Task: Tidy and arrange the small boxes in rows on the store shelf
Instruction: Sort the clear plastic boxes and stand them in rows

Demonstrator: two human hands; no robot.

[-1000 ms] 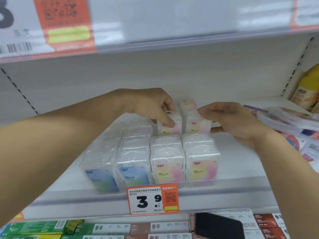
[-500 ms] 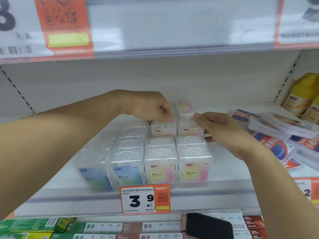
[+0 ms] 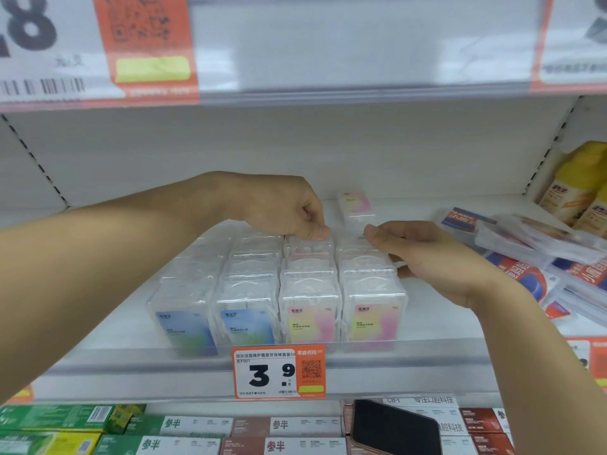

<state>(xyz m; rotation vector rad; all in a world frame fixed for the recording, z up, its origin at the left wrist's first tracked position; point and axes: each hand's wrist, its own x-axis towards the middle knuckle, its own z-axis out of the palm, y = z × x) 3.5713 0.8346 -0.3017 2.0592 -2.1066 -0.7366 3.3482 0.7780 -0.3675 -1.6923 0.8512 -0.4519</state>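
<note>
Small clear plastic boxes stand in several rows on the white shelf (image 3: pixel 443 326). The two left rows carry blue labels (image 3: pixel 246 326), the two right rows pink-yellow labels (image 3: pixel 374 323). My left hand (image 3: pixel 289 208) reaches over the block, its thumb and fingertips pinched on the top of a rear box in the third row (image 3: pixel 308 249). My right hand (image 3: pixel 423 254) rests against the right side of the fourth row, fingertips on a rear box (image 3: pixel 358 247). One more pink-labelled box (image 3: pixel 354 208) lies tilted behind the rows, apart from them.
A price tag reading 3.9 (image 3: pixel 279 372) hangs on the shelf's front rail. Flat packets (image 3: pixel 525 251) lie piled to the right, with yellow bottles (image 3: pixel 578 185) behind. Toothpaste cartons (image 3: pixel 184 428) and a dark phone (image 3: pixel 394 428) sit on the shelf below. Another shelf edge runs overhead.
Both hands have pushed the rear boxes of the two right rows forward against the front ones. My left hand's grip shifted from the box's front to its top. The camera tilted slightly.
</note>
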